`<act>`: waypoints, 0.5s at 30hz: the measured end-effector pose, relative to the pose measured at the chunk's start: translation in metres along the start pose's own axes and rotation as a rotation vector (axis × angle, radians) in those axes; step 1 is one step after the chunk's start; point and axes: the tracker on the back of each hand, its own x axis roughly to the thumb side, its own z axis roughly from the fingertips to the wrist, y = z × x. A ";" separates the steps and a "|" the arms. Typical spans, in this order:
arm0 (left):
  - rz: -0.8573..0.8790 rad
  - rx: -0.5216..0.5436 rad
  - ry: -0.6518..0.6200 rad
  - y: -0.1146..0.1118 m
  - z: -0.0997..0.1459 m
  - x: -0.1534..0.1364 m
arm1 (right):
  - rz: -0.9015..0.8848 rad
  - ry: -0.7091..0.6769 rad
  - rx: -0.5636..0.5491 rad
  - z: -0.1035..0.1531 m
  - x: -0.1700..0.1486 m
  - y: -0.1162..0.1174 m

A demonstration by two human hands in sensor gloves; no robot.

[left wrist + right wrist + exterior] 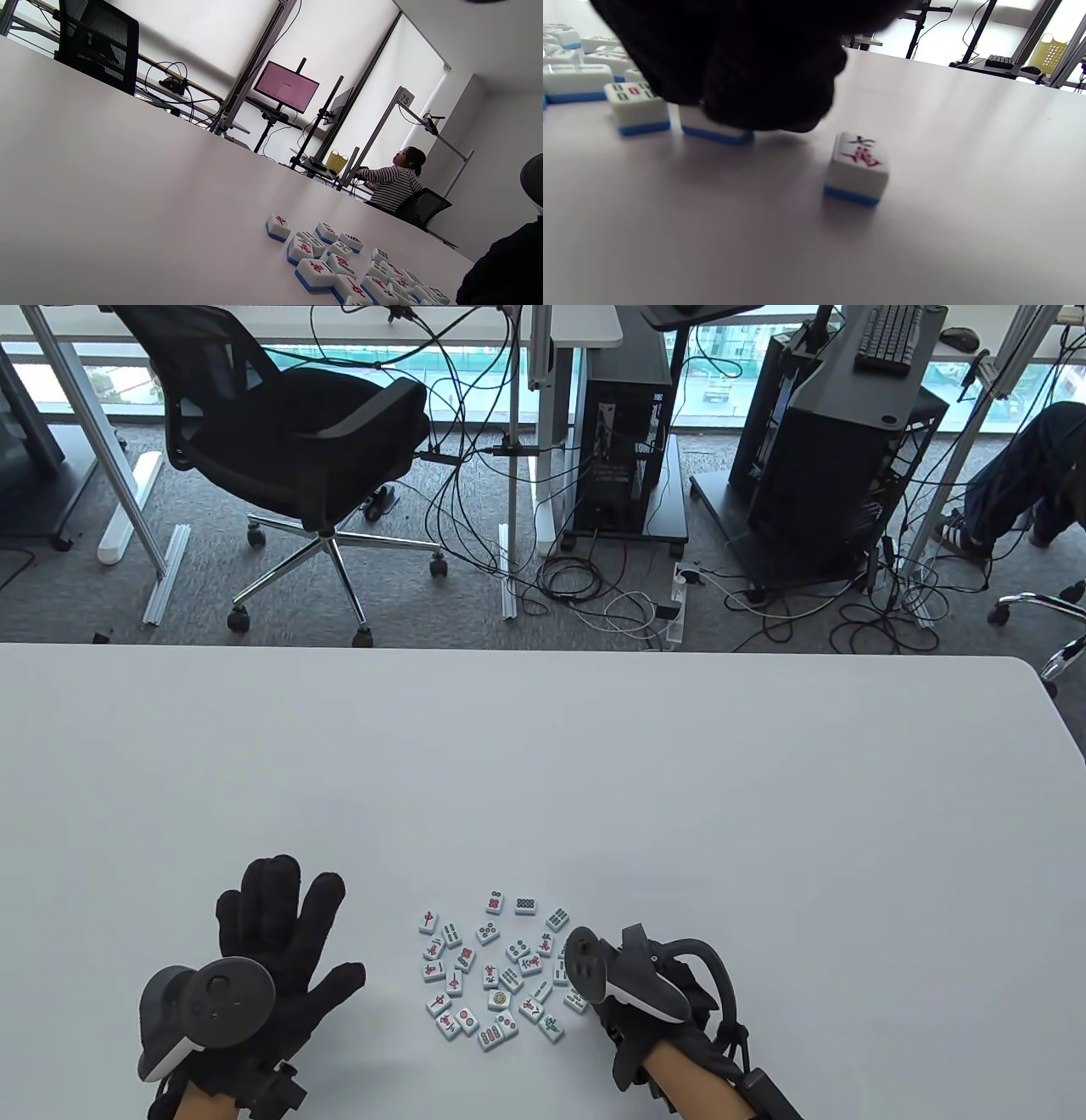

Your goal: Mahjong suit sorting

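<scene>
Several white, blue-backed mahjong tiles (492,967) lie face up in a loose cluster near the table's front edge; the left wrist view shows them (339,264) low at the right. My left hand (280,925) lies flat on the table left of the cluster, fingers spread and holding nothing. My right hand (598,984) sits at the cluster's right edge, its fingers hidden under the tracker. In the right wrist view its curled fingers (742,97) come down on one tile (717,131) and cover its top. A character tile (857,167) stands alone just to the right, and a bamboo tile (637,106) to the left.
The white table (543,780) stretches wide beyond the tiles. Past its far edge are an office chair (297,449), computer towers and floor cables. A seated person (392,182) works at another desk in the background.
</scene>
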 end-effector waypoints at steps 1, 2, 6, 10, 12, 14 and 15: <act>0.002 0.000 0.001 0.000 0.000 0.000 | -0.009 -0.007 -0.005 0.000 0.000 0.000; 0.002 0.000 0.001 0.000 0.000 0.000 | -0.019 -0.029 0.013 -0.001 0.000 0.001; -0.003 -0.003 -0.003 0.000 0.000 0.000 | 0.026 -0.099 -0.040 0.003 0.000 0.003; 0.002 0.002 -0.004 0.000 0.000 0.000 | 0.093 -0.186 -0.117 0.008 -0.002 0.004; 0.001 0.002 -0.004 0.000 0.000 0.000 | 0.070 -0.181 -0.118 0.010 -0.001 0.002; 0.001 0.000 -0.004 0.000 0.000 0.000 | 0.065 -0.141 -0.093 0.009 0.000 -0.001; 0.001 0.000 -0.003 0.000 0.000 0.000 | 0.067 -0.121 -0.075 0.008 0.001 -0.002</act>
